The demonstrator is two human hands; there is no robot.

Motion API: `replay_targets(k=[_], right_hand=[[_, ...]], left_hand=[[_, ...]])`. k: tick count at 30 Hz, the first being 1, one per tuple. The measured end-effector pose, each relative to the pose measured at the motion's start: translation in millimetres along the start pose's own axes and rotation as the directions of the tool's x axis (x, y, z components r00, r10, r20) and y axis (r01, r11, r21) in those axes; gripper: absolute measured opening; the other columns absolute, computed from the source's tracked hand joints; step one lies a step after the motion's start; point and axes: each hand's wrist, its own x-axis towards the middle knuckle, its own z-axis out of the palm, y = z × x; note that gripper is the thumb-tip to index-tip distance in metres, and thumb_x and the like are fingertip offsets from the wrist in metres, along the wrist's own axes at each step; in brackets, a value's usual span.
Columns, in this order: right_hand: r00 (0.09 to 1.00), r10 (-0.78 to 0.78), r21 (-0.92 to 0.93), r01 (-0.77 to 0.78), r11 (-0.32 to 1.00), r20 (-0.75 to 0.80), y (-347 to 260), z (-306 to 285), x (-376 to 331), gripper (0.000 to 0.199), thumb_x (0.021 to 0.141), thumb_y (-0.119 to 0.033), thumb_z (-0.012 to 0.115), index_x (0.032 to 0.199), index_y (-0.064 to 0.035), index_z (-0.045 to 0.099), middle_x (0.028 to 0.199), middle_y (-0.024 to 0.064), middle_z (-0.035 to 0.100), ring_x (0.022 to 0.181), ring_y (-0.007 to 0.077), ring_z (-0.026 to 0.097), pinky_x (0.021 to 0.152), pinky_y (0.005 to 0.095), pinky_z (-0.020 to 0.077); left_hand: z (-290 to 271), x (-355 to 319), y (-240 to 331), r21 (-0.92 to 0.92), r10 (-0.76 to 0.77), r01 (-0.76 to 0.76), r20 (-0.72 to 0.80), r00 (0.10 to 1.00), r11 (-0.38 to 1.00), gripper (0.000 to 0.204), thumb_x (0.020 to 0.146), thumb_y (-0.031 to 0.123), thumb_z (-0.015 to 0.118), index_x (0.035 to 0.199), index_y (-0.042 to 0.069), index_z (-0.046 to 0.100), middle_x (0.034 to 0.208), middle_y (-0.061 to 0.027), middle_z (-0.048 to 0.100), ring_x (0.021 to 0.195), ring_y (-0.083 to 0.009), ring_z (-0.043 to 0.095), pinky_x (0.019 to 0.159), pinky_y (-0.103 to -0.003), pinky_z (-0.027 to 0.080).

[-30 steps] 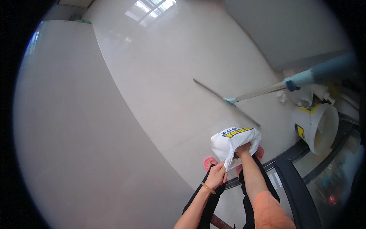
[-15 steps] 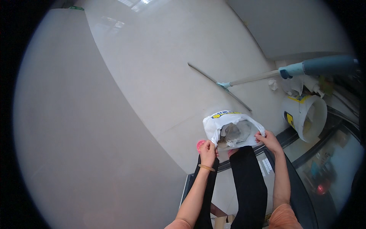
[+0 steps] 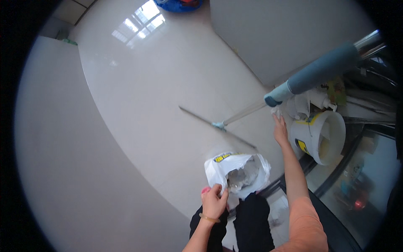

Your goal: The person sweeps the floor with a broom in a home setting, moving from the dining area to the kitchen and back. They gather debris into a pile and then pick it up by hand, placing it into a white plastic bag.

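Observation:
A white plastic bag (image 3: pixel 214 170) with blue and yellow print stands gaping on the floor at my feet, with crumpled clear and whitish rubbish inside. My left hand (image 3: pixel 215 200), a bangle on its wrist, pinches the bag's near left rim. Stretched forward to the right, my right hand (image 3: pixel 280 129) has its fingertips closed on a crumpled white paper (image 3: pixel 276 111) on the floor, below the handle of a floor squeegee (image 3: pixel 218 125). Just right of that hand a white bucket (image 3: pixel 338 134) lies tipped with its mouth towards the right.
The squeegee's thick blue-grey grip (image 3: pixel 323 69) slants across the upper right. White bottles and wrappers (image 3: pixel 319 100) lie behind the bucket. Grey panels (image 3: pixel 96 168) stand at left and upper right. A blue bag (image 3: pixel 178 4) shows at the top edge.
My right hand has let go of the bag's right rim and reached forward to the crumpled paper. My left hand has kept its hold on the bag. The whole view has shifted.

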Motion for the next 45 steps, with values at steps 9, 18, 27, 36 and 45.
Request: replay_targets(k=[9,18,27,36,45], right_hand=[[0.997,0.074,0.022,-0.075,0.997,0.02,15,71,-23,0.029,0.084,-0.01,0.048,0.113,-0.0087,0.054,0.102,0.0123,0.055,0.097,0.0316,0.05,0.083,0.0405,0.044],[0.925,0.295,0.252,-0.353,0.901,0.238,-17,-53,-288,0.031,0.074,0.0,0.055,0.102,-0.0027,0.043,0.092,0.0204,0.055,0.088,0.0383,0.054,0.074,0.0447,0.0438],[0.892,0.337,0.204,-0.406,0.891,0.303,3,-194,-476,0.025,0.077,-0.009,0.055,0.103,-0.0086,0.056,0.095,0.0167,0.056,0.092,0.0355,0.054,0.079,0.0414,0.0441],[0.901,0.223,0.173,-0.303,0.937,0.372,126,-215,-606,0.032,0.077,-0.013,0.059,0.109,-0.0073,0.056,0.098,0.0183,0.059,0.094,0.0338,0.056,0.081,0.0411,0.0449],[0.956,0.21,0.166,-0.246,0.955,0.206,180,-117,-657,0.026,0.079,-0.017,0.057,0.104,-0.0089,0.063,0.091,0.0176,0.06,0.087,0.0341,0.057,0.076,0.041,0.045]], left_hand=[[-20,30,-1,-0.181,-0.086,0.079,-0.035,0.996,0.98,0.014,0.085,0.014,0.059,0.088,0.0,0.057,0.054,0.0017,0.047,0.048,-0.004,0.038,0.043,-0.022,0.031],[19,-49,-45,-0.685,-0.254,0.077,-0.161,0.954,0.724,0.016,0.089,0.015,0.054,0.093,0.0,0.057,0.057,0.0054,0.045,0.045,-0.0024,0.038,0.041,-0.019,0.029],[21,-212,-41,-0.829,-0.35,-0.008,-0.246,0.904,0.56,0.014,0.091,0.018,0.052,0.087,0.005,0.051,0.051,0.0048,0.042,0.04,-0.0034,0.038,0.037,-0.019,0.03],[61,-404,-93,-0.825,-0.425,-0.161,-0.434,0.795,0.542,0.017,0.092,0.019,0.049,0.081,0.006,0.047,0.046,0.0032,0.036,0.036,-0.0045,0.035,0.04,-0.022,0.04],[172,-475,-248,-0.846,-0.423,-0.153,-0.403,0.811,0.511,0.018,0.093,0.02,0.047,0.085,0.004,0.051,0.05,0.0025,0.04,0.04,-0.0052,0.039,0.047,-0.023,0.048]])
